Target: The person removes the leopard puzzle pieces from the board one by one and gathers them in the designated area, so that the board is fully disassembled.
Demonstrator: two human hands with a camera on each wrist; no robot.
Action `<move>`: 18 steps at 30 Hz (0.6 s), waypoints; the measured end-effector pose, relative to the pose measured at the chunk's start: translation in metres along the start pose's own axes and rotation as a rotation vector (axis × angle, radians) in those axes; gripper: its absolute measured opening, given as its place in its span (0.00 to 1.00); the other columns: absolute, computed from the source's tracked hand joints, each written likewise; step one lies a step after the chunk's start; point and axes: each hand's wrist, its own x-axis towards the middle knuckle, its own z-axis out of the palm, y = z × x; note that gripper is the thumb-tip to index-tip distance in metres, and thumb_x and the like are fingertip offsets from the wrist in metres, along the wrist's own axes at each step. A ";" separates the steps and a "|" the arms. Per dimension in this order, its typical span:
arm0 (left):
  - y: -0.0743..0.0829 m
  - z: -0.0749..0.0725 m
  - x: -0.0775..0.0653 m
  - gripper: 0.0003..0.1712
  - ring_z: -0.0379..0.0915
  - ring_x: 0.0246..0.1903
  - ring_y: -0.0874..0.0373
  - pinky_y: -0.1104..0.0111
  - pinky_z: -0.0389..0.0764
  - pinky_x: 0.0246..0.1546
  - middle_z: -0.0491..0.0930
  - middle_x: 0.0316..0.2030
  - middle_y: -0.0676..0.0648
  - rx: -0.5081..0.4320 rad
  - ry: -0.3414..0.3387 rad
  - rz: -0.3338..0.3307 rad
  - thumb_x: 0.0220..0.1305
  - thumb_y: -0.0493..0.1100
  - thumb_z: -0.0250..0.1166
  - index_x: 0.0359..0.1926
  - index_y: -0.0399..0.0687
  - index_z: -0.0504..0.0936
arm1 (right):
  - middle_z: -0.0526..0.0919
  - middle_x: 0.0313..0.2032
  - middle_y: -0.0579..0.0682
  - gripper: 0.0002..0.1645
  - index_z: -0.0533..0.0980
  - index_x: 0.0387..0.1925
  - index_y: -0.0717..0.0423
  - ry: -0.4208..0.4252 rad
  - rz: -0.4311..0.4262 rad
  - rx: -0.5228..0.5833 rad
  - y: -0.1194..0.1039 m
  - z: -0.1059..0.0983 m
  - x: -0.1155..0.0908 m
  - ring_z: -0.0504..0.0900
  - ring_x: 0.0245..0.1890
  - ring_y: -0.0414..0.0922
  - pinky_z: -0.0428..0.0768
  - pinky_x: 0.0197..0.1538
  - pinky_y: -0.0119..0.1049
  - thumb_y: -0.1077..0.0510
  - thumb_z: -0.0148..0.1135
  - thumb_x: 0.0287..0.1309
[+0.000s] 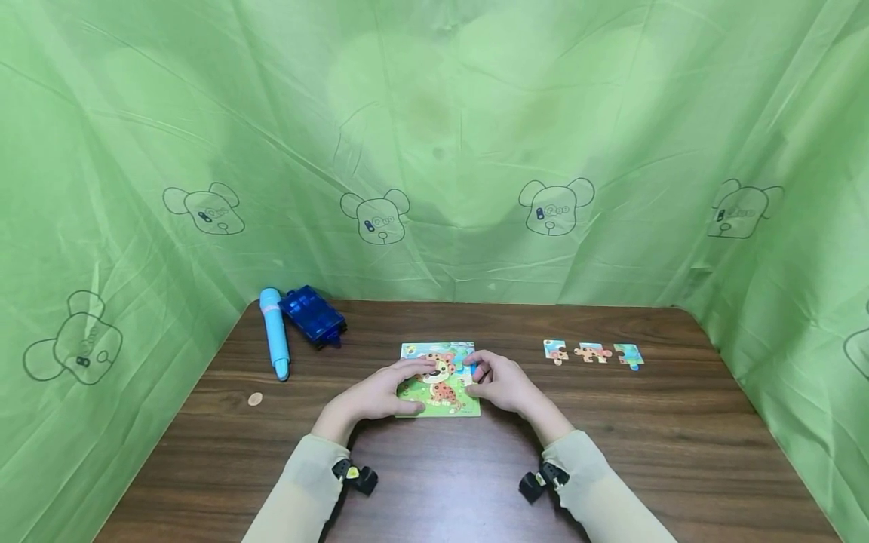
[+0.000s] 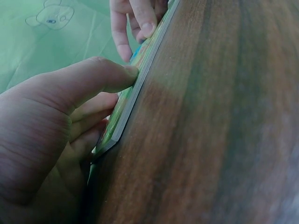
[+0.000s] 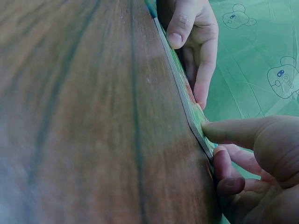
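Note:
A jigsaw puzzle (image 1: 444,400) with a spotted cartoon animal on green and blue lies flat on the wooden table. My left hand (image 1: 380,392) reaches over its left side, fingers spread across the picture. Its thumb (image 2: 117,78) lies on the puzzle near the front edge in the left wrist view. From the other side, my right hand (image 1: 504,386) touches the right part with thumb and index finger, while its other fingers bend beside the edge. The right thumb (image 3: 229,131) rests on the surface near a corner. Parts of the picture are hidden under both hands.
Three loose jigsaw pieces (image 1: 593,352) lie in a row to the right. At the back left are a light blue microphone-shaped stick (image 1: 274,332) and a dark blue see-through case (image 1: 314,315). A small beige disc (image 1: 255,399) lies nearer. Green curtains (image 1: 434,249) surround the table.

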 end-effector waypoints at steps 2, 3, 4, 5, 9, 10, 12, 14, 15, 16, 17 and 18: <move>0.000 0.000 0.000 0.43 0.56 0.82 0.48 0.43 0.64 0.78 0.66 0.81 0.55 0.004 -0.001 0.005 0.70 0.52 0.74 0.82 0.56 0.71 | 0.83 0.37 0.51 0.28 0.83 0.60 0.59 0.001 -0.006 0.002 0.000 0.000 0.000 0.78 0.30 0.42 0.77 0.33 0.34 0.65 0.81 0.57; 0.000 0.000 0.000 0.43 0.56 0.82 0.48 0.43 0.64 0.78 0.66 0.81 0.55 0.008 0.000 0.008 0.70 0.52 0.74 0.82 0.55 0.71 | 0.83 0.37 0.51 0.28 0.82 0.60 0.59 0.001 -0.010 0.000 -0.001 0.000 -0.001 0.78 0.30 0.42 0.77 0.34 0.34 0.65 0.81 0.57; 0.000 0.000 0.000 0.43 0.57 0.82 0.48 0.43 0.63 0.78 0.66 0.81 0.55 0.011 0.000 0.011 0.70 0.52 0.74 0.82 0.55 0.71 | 0.83 0.37 0.51 0.28 0.82 0.60 0.59 0.001 -0.013 -0.003 -0.001 0.000 -0.001 0.79 0.30 0.42 0.77 0.34 0.34 0.65 0.81 0.57; 0.000 0.000 0.000 0.43 0.57 0.82 0.47 0.43 0.63 0.78 0.66 0.81 0.55 0.013 0.001 0.014 0.70 0.53 0.74 0.82 0.54 0.71 | 0.83 0.37 0.51 0.28 0.82 0.60 0.58 0.002 -0.015 -0.005 -0.001 0.000 -0.001 0.79 0.30 0.42 0.77 0.34 0.34 0.65 0.81 0.57; 0.000 0.000 0.000 0.42 0.55 0.83 0.49 0.44 0.63 0.79 0.65 0.82 0.57 0.018 -0.002 0.004 0.70 0.53 0.74 0.82 0.56 0.71 | 0.84 0.37 0.52 0.29 0.82 0.60 0.58 0.004 -0.027 -0.014 0.000 -0.001 -0.001 0.79 0.30 0.42 0.78 0.35 0.34 0.65 0.81 0.57; -0.001 0.001 0.000 0.42 0.55 0.83 0.50 0.44 0.63 0.79 0.65 0.82 0.57 0.019 -0.002 0.001 0.70 0.53 0.74 0.82 0.56 0.71 | 0.84 0.37 0.52 0.29 0.82 0.59 0.58 0.004 -0.029 -0.015 0.000 -0.001 -0.001 0.79 0.30 0.41 0.78 0.35 0.34 0.65 0.81 0.57; -0.001 0.001 0.000 0.42 0.54 0.83 0.51 0.44 0.63 0.79 0.64 0.82 0.58 0.022 -0.004 -0.005 0.70 0.53 0.74 0.82 0.57 0.71 | 0.84 0.37 0.51 0.29 0.81 0.59 0.57 0.004 -0.030 -0.016 -0.001 -0.001 -0.001 0.80 0.30 0.41 0.78 0.36 0.35 0.64 0.81 0.57; -0.001 0.001 0.001 0.42 0.54 0.83 0.51 0.44 0.62 0.79 0.64 0.82 0.59 0.024 -0.005 -0.008 0.70 0.53 0.74 0.82 0.57 0.71 | 0.84 0.37 0.51 0.28 0.81 0.58 0.56 0.004 -0.031 -0.017 -0.001 -0.001 -0.001 0.80 0.31 0.42 0.79 0.38 0.36 0.64 0.81 0.57; -0.001 0.001 0.001 0.42 0.54 0.83 0.51 0.44 0.62 0.79 0.64 0.82 0.59 0.023 -0.004 -0.008 0.70 0.53 0.74 0.82 0.57 0.71 | 0.83 0.37 0.50 0.28 0.81 0.58 0.55 0.004 -0.030 -0.019 -0.001 -0.001 -0.001 0.80 0.31 0.41 0.80 0.38 0.37 0.64 0.81 0.57; -0.001 0.001 0.001 0.42 0.54 0.83 0.51 0.44 0.62 0.79 0.64 0.82 0.59 0.022 -0.004 -0.007 0.70 0.53 0.74 0.82 0.57 0.71 | 0.83 0.37 0.50 0.28 0.80 0.58 0.54 0.004 -0.030 -0.022 -0.001 -0.002 -0.001 0.80 0.31 0.42 0.80 0.39 0.38 0.64 0.81 0.57; -0.001 0.000 0.001 0.42 0.54 0.83 0.51 0.44 0.62 0.79 0.64 0.82 0.59 0.020 -0.004 -0.007 0.70 0.53 0.74 0.82 0.57 0.71 | 0.83 0.37 0.49 0.28 0.80 0.57 0.53 0.003 -0.031 -0.023 0.000 -0.002 -0.001 0.81 0.32 0.41 0.80 0.40 0.39 0.64 0.81 0.57; -0.001 0.000 0.001 0.42 0.54 0.83 0.51 0.44 0.63 0.79 0.64 0.82 0.59 0.020 -0.003 -0.007 0.70 0.53 0.74 0.82 0.57 0.71 | 0.83 0.37 0.49 0.28 0.80 0.57 0.52 0.003 -0.034 -0.026 0.000 -0.002 -0.001 0.81 0.32 0.41 0.81 0.40 0.39 0.64 0.81 0.57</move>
